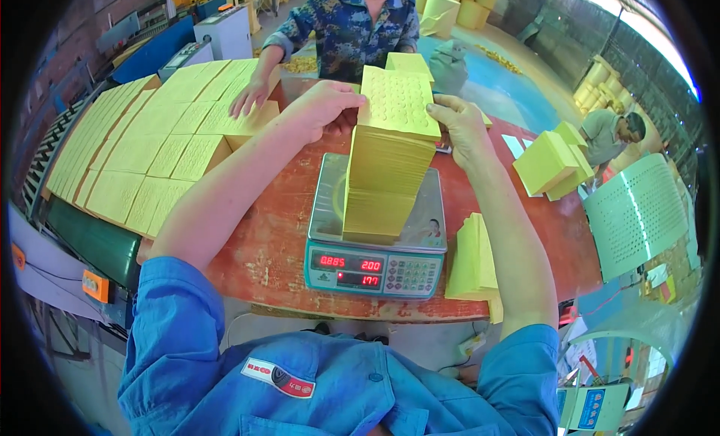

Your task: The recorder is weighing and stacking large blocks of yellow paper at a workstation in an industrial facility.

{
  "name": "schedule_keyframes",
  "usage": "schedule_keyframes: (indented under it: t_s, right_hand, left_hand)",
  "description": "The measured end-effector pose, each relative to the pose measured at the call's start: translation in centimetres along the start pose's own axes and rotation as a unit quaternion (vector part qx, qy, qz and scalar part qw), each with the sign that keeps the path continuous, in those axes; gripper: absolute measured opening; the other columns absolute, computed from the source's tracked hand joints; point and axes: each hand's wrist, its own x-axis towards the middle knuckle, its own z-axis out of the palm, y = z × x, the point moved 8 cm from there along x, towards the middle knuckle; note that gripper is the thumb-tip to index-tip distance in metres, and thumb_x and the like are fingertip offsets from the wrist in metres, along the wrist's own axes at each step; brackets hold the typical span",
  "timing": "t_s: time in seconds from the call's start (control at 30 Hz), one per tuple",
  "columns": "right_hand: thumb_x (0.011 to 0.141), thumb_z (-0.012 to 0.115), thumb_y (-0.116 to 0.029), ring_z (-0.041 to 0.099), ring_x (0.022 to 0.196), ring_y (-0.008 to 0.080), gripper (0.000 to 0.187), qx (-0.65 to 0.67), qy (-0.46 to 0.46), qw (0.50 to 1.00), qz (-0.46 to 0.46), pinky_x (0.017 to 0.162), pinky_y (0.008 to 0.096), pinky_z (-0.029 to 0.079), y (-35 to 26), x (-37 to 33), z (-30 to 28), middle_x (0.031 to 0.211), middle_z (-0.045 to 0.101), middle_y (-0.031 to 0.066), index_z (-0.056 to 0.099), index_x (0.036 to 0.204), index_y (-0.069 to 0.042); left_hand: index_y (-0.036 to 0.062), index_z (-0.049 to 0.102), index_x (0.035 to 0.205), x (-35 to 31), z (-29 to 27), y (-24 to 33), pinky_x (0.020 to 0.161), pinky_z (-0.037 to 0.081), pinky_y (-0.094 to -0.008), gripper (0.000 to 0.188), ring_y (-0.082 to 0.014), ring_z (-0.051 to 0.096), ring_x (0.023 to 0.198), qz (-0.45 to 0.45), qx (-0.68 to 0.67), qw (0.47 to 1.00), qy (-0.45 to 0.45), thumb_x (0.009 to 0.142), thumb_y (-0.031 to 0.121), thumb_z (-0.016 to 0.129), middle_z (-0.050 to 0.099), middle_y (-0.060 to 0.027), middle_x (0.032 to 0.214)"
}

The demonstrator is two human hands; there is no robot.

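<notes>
A tall stack of yellow paper sheets [386,177], embossed with rows of curved marks on top, stands upright on the steel pan of a digital scale [375,275]. Red digits glow on the scale's front panel, beside a keypad. My left hand [330,108] is closed at the stack's upper left edge, thumb on the rim and the other fingers partly hidden. At the upper right edge my right hand [461,124] pinches the top sheets between thumb and fingers. Right of the scale, by my right forearm, lies a smaller block of yellow paper [472,260].
Many yellow paper stacks [124,162] fill the left side. Across the worn red table [255,241], a person in camouflage [360,31] rests a hand on them. More yellow blocks [551,164] sit at right, near another person bending down [611,132] and a perforated sheet [637,211].
</notes>
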Motion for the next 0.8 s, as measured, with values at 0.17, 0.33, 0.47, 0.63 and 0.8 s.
schedule_keyframes:
  t_s: [0.17,0.33,0.47,0.63,0.8]
  right_hand:
    - [0.084,0.068,-0.010,0.062,0.074,0.0143,0.053,-0.018,0.018,1.000,0.012,0.063,0.0271,0.050,0.3,-1.1,0.0,0.094,0.065,0.0126,0.048,0.128,0.011]
    - [0.083,0.069,-0.010,0.062,0.074,0.0153,0.055,0.011,0.023,1.000,0.006,0.064,0.0282,0.050,-0.3,-2.5,0.4,0.092,0.064,0.0122,0.047,0.129,0.012]
    - [0.083,0.069,-0.009,0.063,0.077,0.0157,0.054,-0.011,0.019,1.000,-0.005,0.066,0.0284,0.050,-0.5,-2.9,0.4,0.092,0.065,0.0124,0.048,0.129,0.010]
    - [0.083,0.071,-0.012,0.063,0.079,0.0133,0.048,-0.047,0.021,0.997,-0.055,0.069,0.0270,0.049,-0.5,-3.0,0.4,0.086,0.066,0.0096,0.054,0.125,0.006]
    - [0.084,0.071,-0.013,0.062,0.077,0.0120,0.042,-0.097,0.039,0.992,-0.075,0.069,0.0258,0.049,0.3,-2.4,0.1,0.084,0.067,0.0081,0.059,0.119,0.005]
  left_hand:
    - [0.0066,0.059,0.087,-0.7,0.2,0.1,0.037,0.038,-0.0246,0.019,-0.0135,0.056,0.045,-0.010,0.047,0.999,0.024,0.093,0.025,0.060,0.061,-0.0039,0.066]
    - [0.0078,0.059,0.085,-1.1,0.3,0.0,0.036,0.037,-0.0224,0.021,-0.0122,0.055,0.044,-0.006,0.075,0.997,0.023,0.094,0.027,0.058,0.060,-0.0032,0.064]
    - [0.0093,0.058,0.082,-1.5,0.2,-0.1,0.036,0.039,-0.0224,0.021,-0.0116,0.055,0.043,-0.017,0.065,0.997,0.030,0.094,0.027,0.059,0.060,-0.0025,0.063]
    - [0.0103,0.057,0.082,-2.0,0.2,-0.7,0.036,0.039,-0.0225,0.020,-0.0110,0.054,0.042,-0.004,0.045,0.998,0.033,0.094,0.027,0.059,0.060,-0.0020,0.061]
    - [0.0104,0.057,0.082,-2.3,0.4,-0.8,0.038,0.039,-0.0217,0.020,-0.0094,0.054,0.043,0.031,0.023,0.998,0.043,0.094,0.026,0.058,0.058,-0.0006,0.060]
